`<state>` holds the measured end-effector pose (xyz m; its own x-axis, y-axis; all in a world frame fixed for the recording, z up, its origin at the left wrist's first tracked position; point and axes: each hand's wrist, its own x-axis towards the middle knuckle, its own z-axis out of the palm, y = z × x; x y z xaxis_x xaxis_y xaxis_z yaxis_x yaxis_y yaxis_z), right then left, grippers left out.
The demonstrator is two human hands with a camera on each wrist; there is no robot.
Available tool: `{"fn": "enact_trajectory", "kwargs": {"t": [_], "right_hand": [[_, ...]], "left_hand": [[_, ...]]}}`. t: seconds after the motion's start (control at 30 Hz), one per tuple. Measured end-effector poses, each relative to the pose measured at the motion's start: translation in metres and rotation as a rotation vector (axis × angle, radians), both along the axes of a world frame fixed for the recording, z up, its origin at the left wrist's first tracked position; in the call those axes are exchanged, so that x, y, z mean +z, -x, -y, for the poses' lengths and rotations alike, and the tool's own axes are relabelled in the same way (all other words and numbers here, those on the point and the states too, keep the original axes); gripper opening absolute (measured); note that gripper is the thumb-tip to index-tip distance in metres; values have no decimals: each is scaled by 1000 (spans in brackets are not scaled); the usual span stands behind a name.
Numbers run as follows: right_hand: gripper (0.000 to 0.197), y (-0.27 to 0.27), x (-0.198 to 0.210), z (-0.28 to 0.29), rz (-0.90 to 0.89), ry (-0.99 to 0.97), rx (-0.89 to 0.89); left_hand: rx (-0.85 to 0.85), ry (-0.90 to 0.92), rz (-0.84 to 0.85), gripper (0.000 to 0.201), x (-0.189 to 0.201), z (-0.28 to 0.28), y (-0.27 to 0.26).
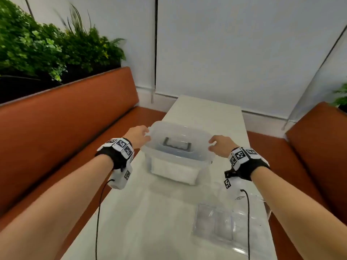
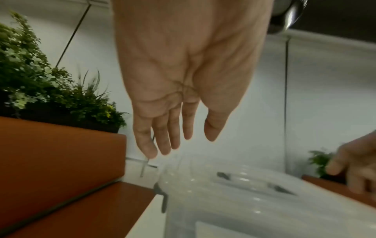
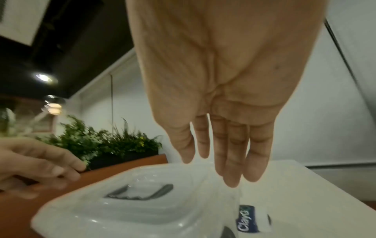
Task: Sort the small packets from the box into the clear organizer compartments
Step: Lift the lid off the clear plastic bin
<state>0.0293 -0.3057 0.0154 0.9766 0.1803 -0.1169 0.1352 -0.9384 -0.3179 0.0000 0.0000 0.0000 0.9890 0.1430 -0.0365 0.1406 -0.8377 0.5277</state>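
Note:
A translucent plastic box (image 1: pixel 178 162) with a closed lid (image 1: pixel 180 136) and a grey handle (image 1: pixel 177 144) stands mid-table; pale white contents (image 1: pixel 174 171) show through its front wall. My left hand (image 1: pixel 145 134) is at the lid's left edge and my right hand (image 1: pixel 212 144) at its right edge. In the wrist views the left hand (image 2: pixel 173 136) and the right hand (image 3: pixel 227 161) have straight fingers just over the lid (image 3: pixel 142 209), gripping nothing. Whether they touch it is unclear. The clear organizer (image 1: pixel 223 226) lies empty near the front right.
The narrow white table (image 1: pixel 131 212) runs away from me, with orange benches on the left (image 1: pixel 65 119) and right (image 1: pixel 315 137). Green plants (image 1: pixel 47 44) sit behind the left bench. A blue label (image 3: pixel 252 220) is on the box's side.

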Motion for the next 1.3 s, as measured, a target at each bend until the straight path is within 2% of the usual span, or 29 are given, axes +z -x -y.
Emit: {"fn": "enact_trajectory", "kwargs": {"t": [0.07,0.13,0.2,0.4,0.57,0.83,0.93,1.07,1.13,1.2,1.27,1.3], "right_hand": [[39,-6,-8,-2,-36,64,-66],[31,-11,-16,-4,-96,48,-116],[33,-18,-27,-6,-114,18,-150],[34,-30,-39,-13,-123,-106,-247],[16,-40,-41,-14,-78,-176,-302],[26,-40,-40,-7,-53,-186,-310],[28,-39,-32,-6,-47,-215,-330],[29,-37,-9,11,52,-395,-376],[37,-37,5,25,91,-594,-402],[41,-34,17,42,1,-873,-376],[32,-32,27,67,-100,-1100,-307],[29,-30,32,82,-96,-1152,-301]], "left_hand": [[65,-55,-18,44,-6,-1,-12],[140,-66,-74,44,-13,-3,-21],[189,-73,-129,42,-23,-3,-29],[190,-86,-149,38,-36,1,-44],[188,-163,-136,30,-34,9,-47],[171,-370,-71,30,-22,17,-42],[215,-253,49,34,-4,26,-40],[269,94,222,32,22,36,-46],[284,268,301,35,31,44,-49],[270,371,375,37,34,55,-51],[231,450,414,39,32,71,-55],[204,494,407,39,29,80,-57]]}}
